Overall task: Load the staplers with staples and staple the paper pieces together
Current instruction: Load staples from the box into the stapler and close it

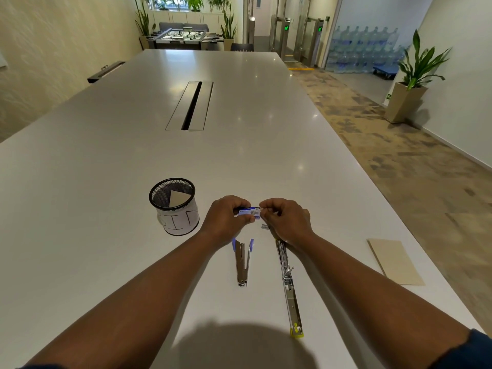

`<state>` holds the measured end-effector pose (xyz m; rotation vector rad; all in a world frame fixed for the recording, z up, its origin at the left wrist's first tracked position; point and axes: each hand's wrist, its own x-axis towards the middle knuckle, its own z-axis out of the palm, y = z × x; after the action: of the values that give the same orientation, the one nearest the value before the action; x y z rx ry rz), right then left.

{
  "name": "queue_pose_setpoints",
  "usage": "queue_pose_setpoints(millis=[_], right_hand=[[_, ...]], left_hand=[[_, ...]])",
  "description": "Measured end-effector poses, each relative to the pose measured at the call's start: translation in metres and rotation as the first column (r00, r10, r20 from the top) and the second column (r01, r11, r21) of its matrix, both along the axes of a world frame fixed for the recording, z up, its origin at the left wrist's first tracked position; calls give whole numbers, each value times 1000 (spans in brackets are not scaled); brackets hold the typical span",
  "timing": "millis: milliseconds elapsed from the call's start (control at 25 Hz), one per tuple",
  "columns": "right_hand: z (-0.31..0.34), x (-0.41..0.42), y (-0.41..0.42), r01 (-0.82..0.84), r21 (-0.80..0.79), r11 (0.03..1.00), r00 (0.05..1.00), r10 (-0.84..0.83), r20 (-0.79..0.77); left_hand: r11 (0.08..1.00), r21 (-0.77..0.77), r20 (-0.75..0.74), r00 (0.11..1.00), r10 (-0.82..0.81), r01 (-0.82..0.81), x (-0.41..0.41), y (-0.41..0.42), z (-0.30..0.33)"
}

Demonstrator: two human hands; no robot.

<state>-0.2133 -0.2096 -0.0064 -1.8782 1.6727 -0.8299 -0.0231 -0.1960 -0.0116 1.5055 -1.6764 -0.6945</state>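
Bright, even overhead light glints off the table (239,145); wide-angle bending at edges, a soft shadow nearest the camera.

Long white table (239,102), patterned carpet (386,145)

A small blue staple box (249,211) is held up just beyond 2 staplers. The blue stapler (242,262) lies open in a narrow V. Right of it, the yellow stapler (288,286) lies unfolded flat. Tan paper (396,261) lies well right of both.
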Motion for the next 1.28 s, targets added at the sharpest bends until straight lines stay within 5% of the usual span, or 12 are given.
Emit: queue_pose_setpoints(millis=[600, 960, 1280], right_hand=[[14, -15, 16, -117, 56, 992, 991, 113, 76], [20, -22, 17, -202, 86, 976, 979, 203, -8], [27, -25, 40, -79, 53, 995, 895, 48, 443]], left_hand=[[999, 22, -13, 1000, 27, -27, -1, 2, 1], [999, 43, -40, 999, 24, -22, -2, 5, 4], [998, 24, -98, 993, 61, -58, -1, 17, 11]])
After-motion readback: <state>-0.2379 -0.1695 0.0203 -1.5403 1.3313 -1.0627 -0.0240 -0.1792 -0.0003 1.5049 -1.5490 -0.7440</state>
